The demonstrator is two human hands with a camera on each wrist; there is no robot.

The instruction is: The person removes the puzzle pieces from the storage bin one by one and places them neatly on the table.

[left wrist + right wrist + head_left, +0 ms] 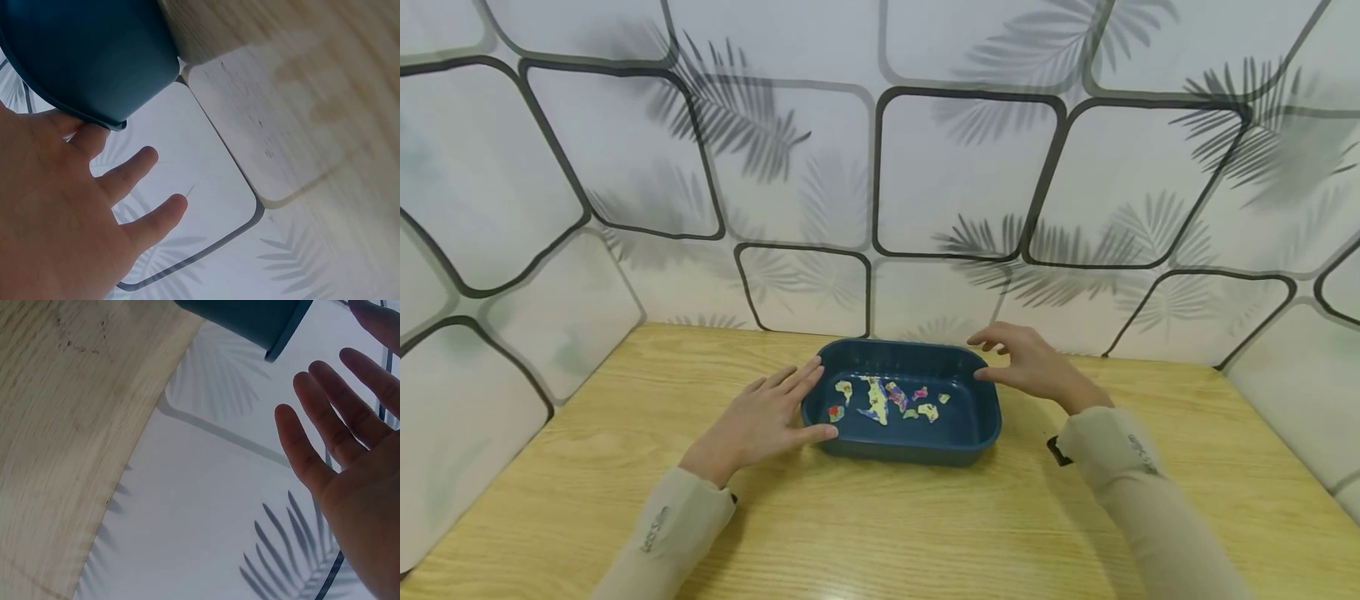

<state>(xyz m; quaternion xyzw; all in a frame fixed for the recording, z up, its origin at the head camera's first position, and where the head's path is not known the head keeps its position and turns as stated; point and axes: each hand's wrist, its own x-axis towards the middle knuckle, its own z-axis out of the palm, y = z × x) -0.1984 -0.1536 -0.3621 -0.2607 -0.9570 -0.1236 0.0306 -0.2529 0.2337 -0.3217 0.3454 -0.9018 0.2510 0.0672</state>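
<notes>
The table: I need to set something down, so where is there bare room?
The table is bare before the tub, between the sleeves, and outside each sleeve toward the side walls. It is crowded at the tub's ends, by the left hand and right hand. Inside, scraps lie left and middle.

Blue basin (898,452) on wood-grain table (880,533)
</notes>
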